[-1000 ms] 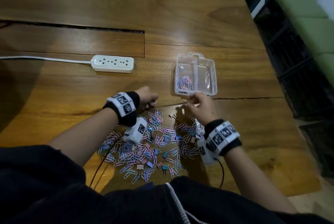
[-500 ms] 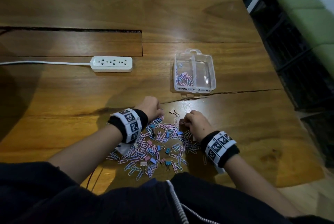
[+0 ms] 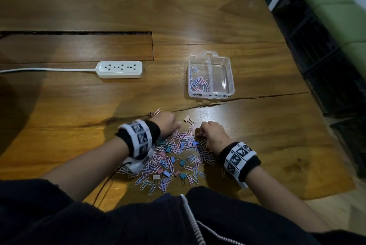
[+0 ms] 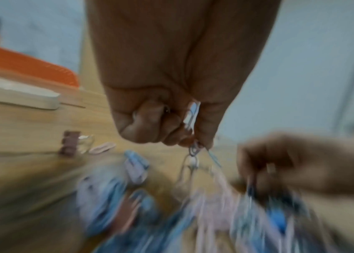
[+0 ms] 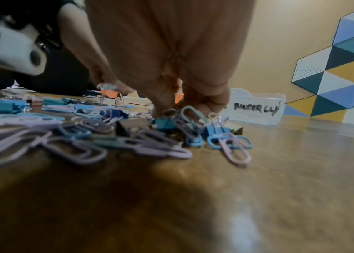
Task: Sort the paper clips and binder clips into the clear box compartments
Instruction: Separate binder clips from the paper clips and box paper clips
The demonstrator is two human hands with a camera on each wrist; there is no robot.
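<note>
A heap of pastel paper clips and small binder clips lies on the wooden table in front of me. My left hand is curled at the heap's far edge and grips a few paper clips between its fingers. My right hand reaches down into the heap's right side, its fingertips pinching at paper clips. The clear box stands further away. Its left compartment holds paper clips; I see nothing in the right one. The box's wall reads "BINDER CLIP".
A white power strip with its cord lies to the left of the box. A lone pink binder clip sits between my hands and the box. The table edge and dark crates are on the right.
My right hand has come back from the box's front edge to the heap. My left hand stayed at the heap's far edge. The camera view has shifted.
</note>
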